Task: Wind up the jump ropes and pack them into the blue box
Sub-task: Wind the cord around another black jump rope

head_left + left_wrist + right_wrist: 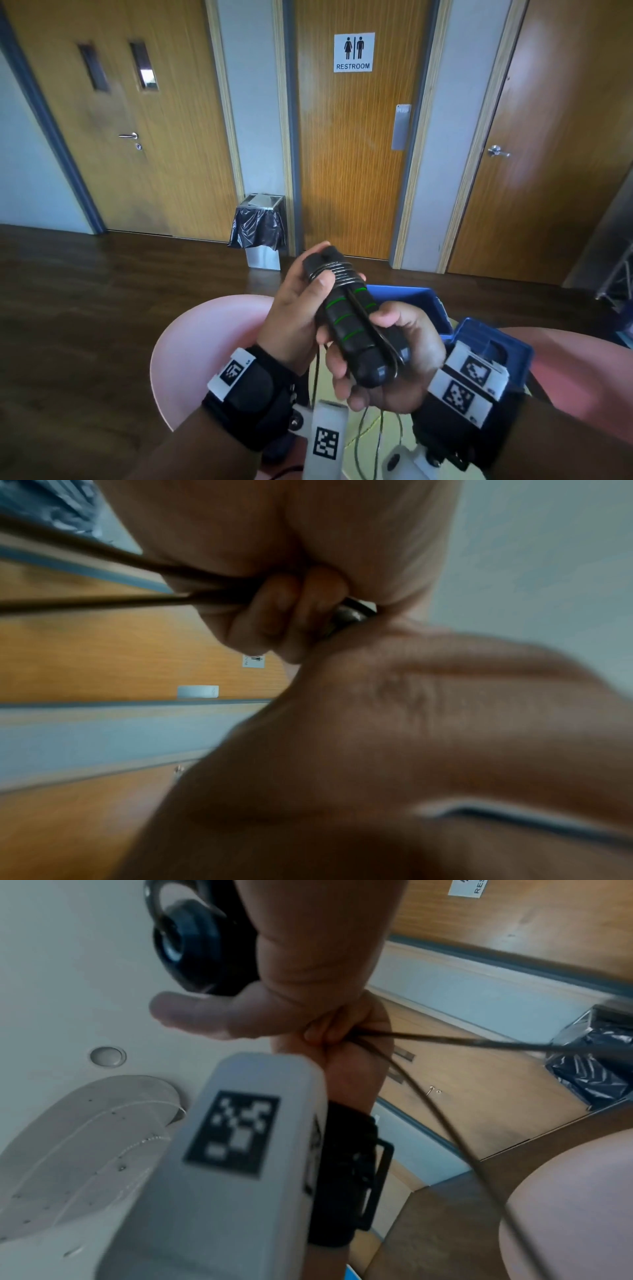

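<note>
In the head view, two black foam jump-rope handles (352,325) with green rings lie side by side at chest height. Several turns of thin dark cord (337,272) are wound round their upper end. My left hand (301,301) grips that end, thumb pressed on the coil. My right hand (397,346) is wrapped round the lower end. Loose cord (363,431) hangs below the hands and, in the right wrist view, runs off to the right as taut cord strands (479,1045). The blue box (404,294) stands open just behind the hands. The left wrist view is blurred and shows curled fingers (291,615) over cord.
A pink round seat (205,339) lies under my left forearm. Beyond it is dark wood floor. A metal bin with a black bag (260,226) stands against the far wall, next to the restroom door (352,154). Other wooden doors flank it.
</note>
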Motion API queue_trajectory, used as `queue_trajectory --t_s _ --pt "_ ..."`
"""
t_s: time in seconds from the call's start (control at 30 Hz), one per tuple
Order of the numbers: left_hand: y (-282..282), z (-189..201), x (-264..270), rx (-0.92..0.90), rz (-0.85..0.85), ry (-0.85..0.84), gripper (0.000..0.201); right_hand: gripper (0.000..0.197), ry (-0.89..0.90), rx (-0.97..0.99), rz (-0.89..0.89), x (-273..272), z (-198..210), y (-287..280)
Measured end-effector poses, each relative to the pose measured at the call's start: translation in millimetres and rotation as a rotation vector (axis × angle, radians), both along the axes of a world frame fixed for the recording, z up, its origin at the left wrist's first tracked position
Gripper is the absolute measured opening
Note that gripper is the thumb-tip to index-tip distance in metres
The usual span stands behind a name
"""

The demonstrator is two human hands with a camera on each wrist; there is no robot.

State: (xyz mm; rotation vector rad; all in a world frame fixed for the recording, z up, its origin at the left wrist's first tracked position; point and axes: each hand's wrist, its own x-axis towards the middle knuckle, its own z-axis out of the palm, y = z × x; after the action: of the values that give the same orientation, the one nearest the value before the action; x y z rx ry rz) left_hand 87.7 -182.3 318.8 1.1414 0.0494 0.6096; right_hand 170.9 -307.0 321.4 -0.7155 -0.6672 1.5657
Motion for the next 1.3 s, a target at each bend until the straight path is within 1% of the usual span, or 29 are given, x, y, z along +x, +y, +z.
queue_trajectory --t_s 0.07,0.13,0.17,0.2,0.27,0.3,0.33,0.37,0.4,0.47,0.53,0.57,0.6,0.67,0.7,0.87,0.93,1.0,1.03,1.13,1.2,1.3 --pt "5.6 -0.9 1.8 -0.035 0.081 0.006 0.057 0.054 -0.154 -0.138 -0.037 2.8 5.8 1.2" --pt "12.1 -3.3 3.2 -0.004 0.184 0.011 0.055 0.046 -0.397 -0.246 -0.239 2.8 13.6 1.9" --pt "12.8 -3.2 3.5 0.05 0.234 0.024 0.053 0.038 -0.554 -0.256 -0.321 2.4 14.9 3.2" --pt "12.4 -3.7 4.1 0.105 0.274 0.035 0.052 0.033 -0.741 -0.253 -0.358 1.3 15.9 4.9" --pt "9.5 -6.1 6.5 0.172 0.308 0.048 0.051 0.031 -1.106 -0.254 -0.392 -2.1 13.3 8.2" --pt "7.9 -7.6 6.6 0.193 0.296 0.051 0.051 0.03 -1.21 -0.275 -0.416 -4.1 11.2 9.7" --pt "5.5 -7.6 6.6 0.209 0.283 0.053 0.052 0.027 -1.231 -0.295 -0.445 -6.5 10.6 10.1" --pt "4.3 -7.2 6.1 0.217 0.268 0.052 0.055 0.021 -1.178 -0.293 -0.469 -7.5 9.8 9.2" --pt "3.4 -6.3 5.5 0.207 0.245 0.05 0.056 0.019 -1.081 -0.286 -0.473 -8.6 10.0 7.8" --pt "3.9 -5.5 3.5 0.142 0.183 0.04 0.055 0.024 -0.875 -0.271 -0.472 -10.1 10.0 3.0" --pt "3.4 -5.8 1.9 0.098 0.124 0.026 0.057 0.017 -0.713 -0.236 -0.467 -12.8 8.9 -1.2" --pt "2.8 -6.6 1.9 0.087 0.104 0.02 0.061 0.013 -0.638 -0.217 -0.462 -13.4 6.1 -2.7" --pt "2.0 -7.6 2.2 0.074 0.086 0.01 0.065 0.015 -0.577 -0.207 -0.457 -13.9 3.1 -3.9" --pt "1.0 -11.9 3.2 0.044 0.061 -0.002 0.073 0.036 -0.476 -0.207 -0.427 -13.3 -1.6 -8.4" --pt "-0.1 -13.9 3.3 0.033 0.054 0.0 0.076 0.043 -0.424 -0.201 -0.394 -11.9 -3.2 -11.3" --pt "-7.8 -20.2 7.5 0.11 0.059 0.037 0.069 0.051 -0.105 -0.167 -0.156 -1.7 -2.0 -29.3" --pt "-12.9 -21.6 12.7 0.132 0.059 0.052 0.067 0.049 -0.013 -0.122 -0.092 4.5 -3.6 -35.8" --pt "-19.8 -24.2 20.7 0.149 0.071 0.078 0.063 0.047 0.025 -0.11 -0.044 14.8 -7.6 -42.6" --pt "-23.6 -26.0 25.6 0.159 0.072 0.093 0.06 0.047 0.016 -0.122 -0.029 21.4 -10.0 -46.2" --pt "-37.5 -31.1 43.2 0.189 0.095 0.174 0.052 0.051 -0.115 -0.211 -0.042 43.3 -16.3 -60.2" --pt "-47.4 -35.2 55.8 0.165 0.145 0.199 0.053 0.049 -0.206 -0.279 -0.098 56.6 -17.2 -70.7" --pt "-67.3 -38.7 73.4 0.22 0.207 0.262 0.058 0.042 -0.261 -0.337 -0.225 74.7 -16.6 -90.0"
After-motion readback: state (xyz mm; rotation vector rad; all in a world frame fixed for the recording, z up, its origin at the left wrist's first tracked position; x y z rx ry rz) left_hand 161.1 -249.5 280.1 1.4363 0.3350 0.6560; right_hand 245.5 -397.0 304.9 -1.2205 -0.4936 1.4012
